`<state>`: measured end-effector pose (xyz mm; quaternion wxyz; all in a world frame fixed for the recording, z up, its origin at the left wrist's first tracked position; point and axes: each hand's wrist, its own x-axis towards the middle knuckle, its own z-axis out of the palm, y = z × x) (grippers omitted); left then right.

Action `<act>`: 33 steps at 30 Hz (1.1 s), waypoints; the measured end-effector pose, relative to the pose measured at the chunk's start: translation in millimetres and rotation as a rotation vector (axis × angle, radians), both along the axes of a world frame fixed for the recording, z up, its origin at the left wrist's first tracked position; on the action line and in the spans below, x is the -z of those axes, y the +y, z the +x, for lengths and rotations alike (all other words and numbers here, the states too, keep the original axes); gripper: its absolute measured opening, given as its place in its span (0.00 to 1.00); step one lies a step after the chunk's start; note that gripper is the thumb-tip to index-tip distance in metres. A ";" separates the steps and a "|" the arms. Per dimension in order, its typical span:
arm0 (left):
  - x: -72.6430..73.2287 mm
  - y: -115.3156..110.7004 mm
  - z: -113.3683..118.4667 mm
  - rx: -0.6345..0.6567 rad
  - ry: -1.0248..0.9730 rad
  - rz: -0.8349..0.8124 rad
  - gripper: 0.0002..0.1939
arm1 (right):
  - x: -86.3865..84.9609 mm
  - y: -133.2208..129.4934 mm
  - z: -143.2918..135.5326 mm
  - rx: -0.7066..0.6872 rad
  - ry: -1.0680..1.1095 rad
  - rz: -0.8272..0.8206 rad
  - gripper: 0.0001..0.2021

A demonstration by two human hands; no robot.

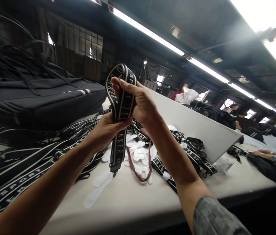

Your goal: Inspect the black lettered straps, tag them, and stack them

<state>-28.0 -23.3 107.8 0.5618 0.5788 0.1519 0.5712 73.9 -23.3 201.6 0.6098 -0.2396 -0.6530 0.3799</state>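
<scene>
Both hands hold one black strap (119, 107) with white edge stripes and white lettering, raised above a white table (138, 199). My right hand (138, 101) grips the folded upper loop of the strap. My left hand (108, 129) pinches the strap lower down, and its loose end hangs to the tabletop. A thin reddish cord (138, 168) loops down from my right wrist area. Below the hands lie white oval paper pieces (138, 151).
Several more lettered straps (25, 169) lie piled at the left and behind my right arm (191, 150). Stacked black bags (37, 94) stand at the left. A white divider board (194, 124) crosses the table. Another person's hand (266, 152) rests at the right; people stand farther back.
</scene>
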 end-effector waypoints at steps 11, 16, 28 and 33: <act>-5.4 18.2 -10.7 -0.039 -0.055 -0.104 0.15 | -45.0 -42.7 48.3 -0.094 -0.227 0.014 0.24; -7.9 34.2 -20.8 -0.298 -0.230 -0.039 0.17 | 25.9 -87.0 55.7 -0.167 -0.271 -0.188 0.13; -8.7 29.7 -10.4 -0.244 -0.301 -0.416 0.08 | 149.2 -28.6 62.5 0.024 -0.054 -0.356 0.21; -17.6 24.2 -14.3 -0.242 -0.318 -0.412 0.09 | 172.9 -9.4 51.1 -0.003 0.118 -0.497 0.31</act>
